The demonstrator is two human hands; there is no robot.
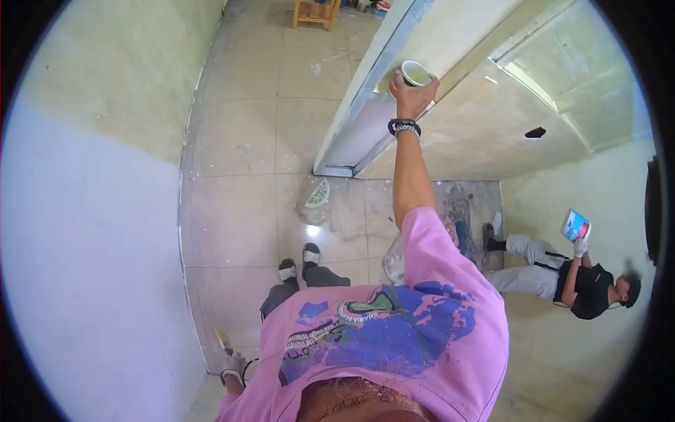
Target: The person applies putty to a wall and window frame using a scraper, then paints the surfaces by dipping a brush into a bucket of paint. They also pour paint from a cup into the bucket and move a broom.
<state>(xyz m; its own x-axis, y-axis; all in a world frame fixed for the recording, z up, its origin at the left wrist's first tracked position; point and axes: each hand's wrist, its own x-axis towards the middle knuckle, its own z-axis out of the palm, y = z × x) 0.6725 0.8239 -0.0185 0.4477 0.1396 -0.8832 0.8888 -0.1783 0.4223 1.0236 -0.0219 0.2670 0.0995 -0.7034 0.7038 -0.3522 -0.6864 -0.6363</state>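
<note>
My right hand (415,96) is raised far forward beside the door frame, with its fingers wrapped around a small cup (415,72). The cup has a pale rim and something yellowish-green inside. Dark and silver bracelets circle that wrist. Low at the left, my gloved left hand (233,367) is closed on a paintbrush (223,339), whose light yellow bristles point forward, above the floor near the wall. Part of the left fingers is too small to make out.
A door frame (376,88) stands ahead. At the right, another person (594,285) holds a blue and white container (575,225). A patterned half-round piece (318,193) lies on the tiles. A wooden stool (316,14) stands at the back. The left wall (98,232) is partly white.
</note>
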